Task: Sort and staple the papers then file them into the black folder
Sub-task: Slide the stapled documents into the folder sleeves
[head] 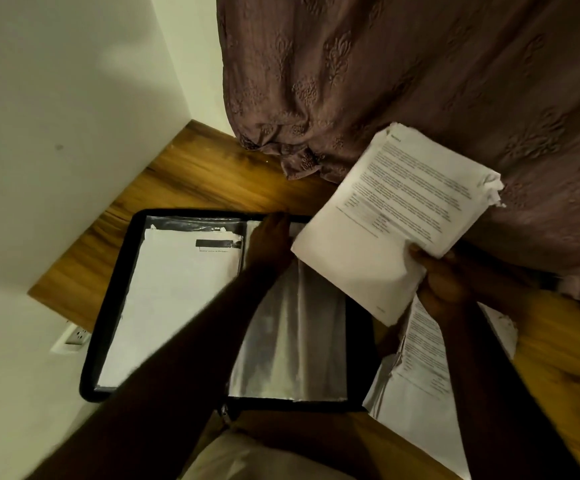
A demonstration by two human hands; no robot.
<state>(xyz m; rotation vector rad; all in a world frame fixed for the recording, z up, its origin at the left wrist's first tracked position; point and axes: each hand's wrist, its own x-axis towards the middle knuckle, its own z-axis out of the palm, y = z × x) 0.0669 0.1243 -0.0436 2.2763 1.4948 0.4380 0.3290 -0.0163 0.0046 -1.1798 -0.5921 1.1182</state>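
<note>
Two hands are working at the folder (299, 405).
Left hand (269, 242) is lying flat on its sleeve (292, 334); right hand (444, 282) is gripping papers (396, 209) above its right edge.

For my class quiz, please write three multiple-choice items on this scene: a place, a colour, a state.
1. Where is the loose pile of white printed papers? A. on the wooden table, right of the open black zip folder; B. inside that folder; C. on a chair.
2. The embroidered fabric curtain is: A. green; B. brown; C. blue.
3. The right hand: A. is empty; B. grips a stack of white printed sheets; C. presses a stapler.
Answers: 1A, it lies beside the folder; 2B, its cloth looks brown; 3B, it clasps the stack's corner.
</note>
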